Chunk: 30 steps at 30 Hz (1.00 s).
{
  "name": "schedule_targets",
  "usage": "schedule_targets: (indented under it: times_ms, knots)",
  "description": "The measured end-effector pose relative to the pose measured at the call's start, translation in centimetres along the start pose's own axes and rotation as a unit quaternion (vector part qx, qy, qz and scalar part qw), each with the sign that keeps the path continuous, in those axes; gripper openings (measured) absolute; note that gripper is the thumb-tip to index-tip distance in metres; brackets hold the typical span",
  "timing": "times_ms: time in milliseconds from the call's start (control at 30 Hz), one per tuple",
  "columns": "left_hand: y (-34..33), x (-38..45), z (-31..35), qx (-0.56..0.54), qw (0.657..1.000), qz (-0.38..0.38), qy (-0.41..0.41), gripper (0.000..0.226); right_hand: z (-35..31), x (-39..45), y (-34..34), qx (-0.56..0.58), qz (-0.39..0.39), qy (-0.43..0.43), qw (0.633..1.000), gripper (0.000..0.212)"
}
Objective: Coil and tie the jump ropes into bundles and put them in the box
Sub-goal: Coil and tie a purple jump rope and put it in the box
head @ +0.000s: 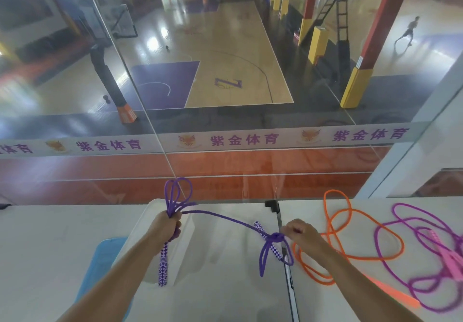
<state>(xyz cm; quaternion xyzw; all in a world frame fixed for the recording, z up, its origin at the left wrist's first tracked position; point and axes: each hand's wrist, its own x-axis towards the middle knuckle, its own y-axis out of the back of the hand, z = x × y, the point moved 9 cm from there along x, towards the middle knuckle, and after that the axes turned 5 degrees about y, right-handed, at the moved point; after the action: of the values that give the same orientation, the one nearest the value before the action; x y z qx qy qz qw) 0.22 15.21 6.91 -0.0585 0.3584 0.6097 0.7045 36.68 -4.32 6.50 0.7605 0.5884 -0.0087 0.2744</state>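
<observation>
Overhead | banner (244, 140) reads 紫金体育 | both hands grip purple rope (220, 217)

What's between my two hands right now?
In the head view, a taut strand of the purple jump rope spans from left hand to right hand, above the clear box.

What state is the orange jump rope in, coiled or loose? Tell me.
Loose. The orange jump rope lies spread in open loops on the white table, untied, right of the right hand.
</observation>
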Motion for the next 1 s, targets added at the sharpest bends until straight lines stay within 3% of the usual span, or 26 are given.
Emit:
schedule_targets:
  times_ms: [167, 367, 467, 567, 833, 900, 1000]
  knots:
    - [-4.3, -2.5, -0.6, 0.015, 0.998, -0.068, -0.006, 0.016, 1.3, -0.6, -2.3, 0.012, -0.019, 0.014, 1.0, 0.021]
    - [-7.6, -3.2, -2.7, -0.027, 0.993, -0.11, 0.02, 0.016, 6.6, -1.2, -5.3, -0.028, -0.06, -0.05, 0.997, 0.01]
    - [-7.9, -3.2, -3.5, -0.012, 0.993, -0.113, 0.019, 0.018, 7.8, -1.6, -6.6, -0.042, -0.084, -0.062, 0.994, 0.014]
    - [-8.0, -3.3, -4.3, 0.021, 0.992, -0.125, 0.012, 0.018, 9.1, -1.5, -7.3, -0.047, -0.061, -0.078, 0.994, 0.018]
    - [-7.4, -4.3, -7.4, 0.106, 0.985, -0.128, 0.035, 0.021, 13.2, -1.4, -14.0, -0.212, -0.205, -0.078, 0.952, 0.024]
    - [-6.9, -4.4, -8.3, 0.106, 0.986, -0.119, 0.047, 0.02, 12.9, -1.1, -15.5, -0.234, -0.194, -0.062, 0.951, 0.021]
    - [-6.1, -4.6, -9.2, 0.106, 0.986, -0.117, 0.058, 0.019, 10.8, 0.0, -16.8, -0.219, -0.111, -0.023, 0.969, 0.013]
